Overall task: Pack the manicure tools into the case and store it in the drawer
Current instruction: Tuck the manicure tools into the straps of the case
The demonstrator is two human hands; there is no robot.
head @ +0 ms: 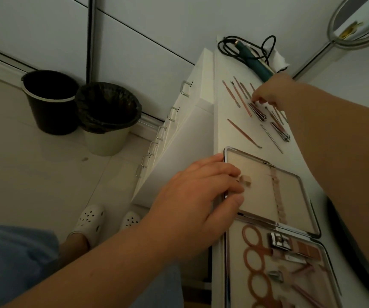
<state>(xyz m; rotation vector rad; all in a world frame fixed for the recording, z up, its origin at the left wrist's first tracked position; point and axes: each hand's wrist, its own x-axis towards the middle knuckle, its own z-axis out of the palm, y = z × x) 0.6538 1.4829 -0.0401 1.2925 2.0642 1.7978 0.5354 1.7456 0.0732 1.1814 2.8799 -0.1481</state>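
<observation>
Two bare hands work over a white drawer unit (220, 121) in dim light. The left hand (198, 196) lies with fingers loosely spread across the near edge of an open manicure case (294, 221), steadying its empty upper half; the lower half already holds scissors and a few clippers in their straps. The right hand (272, 91) reaches to the far end of the top, fingertips drawn together over a folded nail clipper (257, 112). Whether they have actually pinched it I cannot tell. More loose tools lie scattered beside it: slim pink-handled picks (237, 95), a long curved-tip pick (243, 133), a thin metal probe (271, 138) and a second clipper (280, 131).

The tools sit close together, so a hurried grab could knock a neighbouring pick. The narrow top leaves little margin, and one nudged left could roll off towards the two bins (79, 110) on the floor. The case also overhangs towards the person, and leaning on it might tip it.
</observation>
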